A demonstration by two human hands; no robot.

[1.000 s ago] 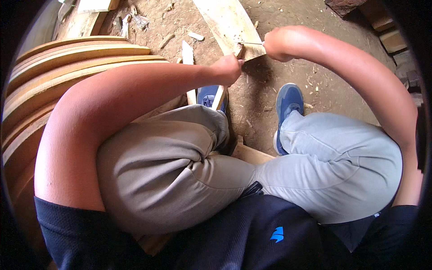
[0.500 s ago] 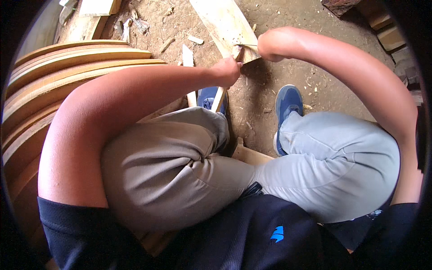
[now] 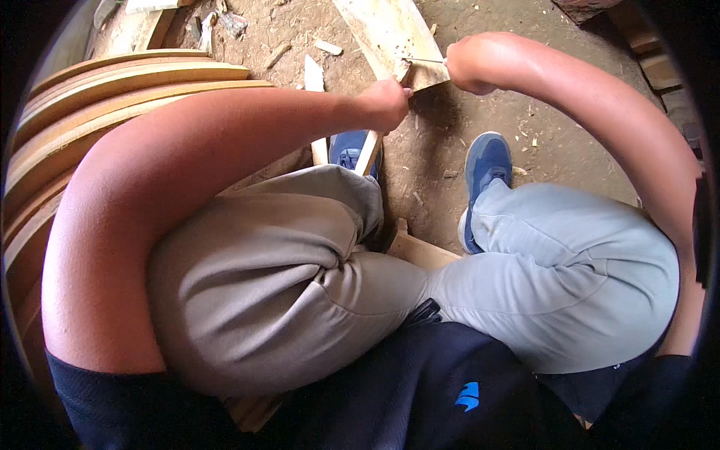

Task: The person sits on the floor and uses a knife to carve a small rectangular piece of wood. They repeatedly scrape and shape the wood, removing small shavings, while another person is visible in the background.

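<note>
My left hand (image 3: pixel 385 104) is closed in a fist around a pale wooden strip (image 3: pixel 367 154). The strip shows below the fist, in front of my left shoe, and a brown end lines up with it just above the fist. To the right, my right hand (image 3: pixel 469 64) is closed on a thin, straight tool (image 3: pixel 424 60), its handle hidden in the fingers. The tool points left, its tip close to the brown end of the strip; whether they touch I cannot tell. Beneath both hands lies a wide pale board (image 3: pixel 386 30) with small dark marks near its lower end.
Curved wooden planks (image 3: pixel 135 79) are stacked along the left. A narrow pale strip (image 3: pixel 314 75) lies by my left shoe (image 3: pixel 349 150). Wood chips (image 3: pixel 328 47) litter the dirt floor. Wooden blocks (image 3: pixel 660 71) stand at the far right; my right shoe (image 3: pixel 487 159) is below the board.
My right hand has moved a little to the right, away from the left fist, and more of the thin tool shows. Both hands sit slightly higher and further right in the picture.
</note>
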